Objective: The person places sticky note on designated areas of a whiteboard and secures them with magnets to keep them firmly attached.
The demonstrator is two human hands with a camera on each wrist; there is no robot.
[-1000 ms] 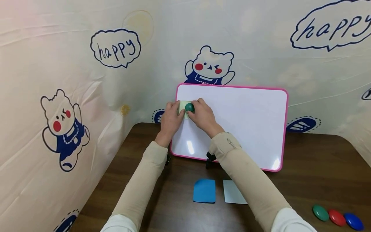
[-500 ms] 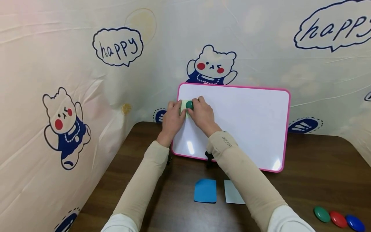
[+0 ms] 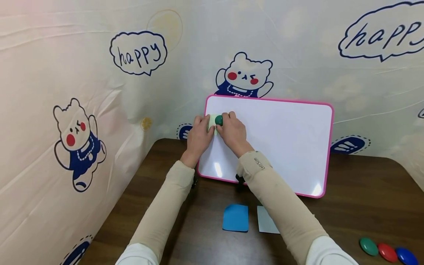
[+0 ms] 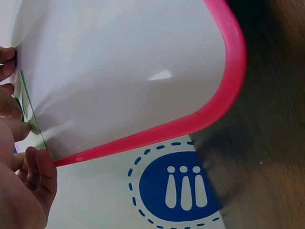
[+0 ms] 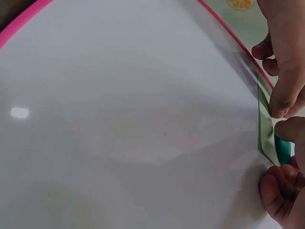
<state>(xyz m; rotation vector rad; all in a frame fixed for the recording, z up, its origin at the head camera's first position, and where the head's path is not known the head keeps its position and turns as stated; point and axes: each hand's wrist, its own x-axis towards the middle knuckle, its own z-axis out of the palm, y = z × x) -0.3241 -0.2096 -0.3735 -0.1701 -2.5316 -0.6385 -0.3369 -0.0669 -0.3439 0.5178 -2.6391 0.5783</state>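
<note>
Where the head view opens widest, a printed backdrop (image 3: 298,81) fills the upper half: two bear figures (image 3: 81,147), two "happy" speech bubbles (image 3: 138,53), the right one cut by the frame edge. One brown table (image 3: 351,184) across the lower half. One pink-rimmed whiteboard (image 3: 285,143), centre frame, tilted.

Two hands, both at the board's upper left. Left hand (image 3: 199,136): fingers curled at the board's edge, thumb pressed on one pale green note (image 3: 212,121), holding it there. Right hand (image 3: 234,130): thumb and fingers pinching one green disc (image 3: 218,120) over that note. Firmness of either hold: cannot tell.

Three notes counted. Besides the pale green one at upper centre-left, two lie at lower centre: blue note (image 3: 235,218), then light blue note (image 3: 267,221) just right of it, partly hidden by the right sleeve (image 3: 281,206).

Four discs counted. One in hand; three rowed at lower right: second green disc (image 3: 368,246), red disc (image 3: 387,252), blue disc (image 3: 406,256).
</note>
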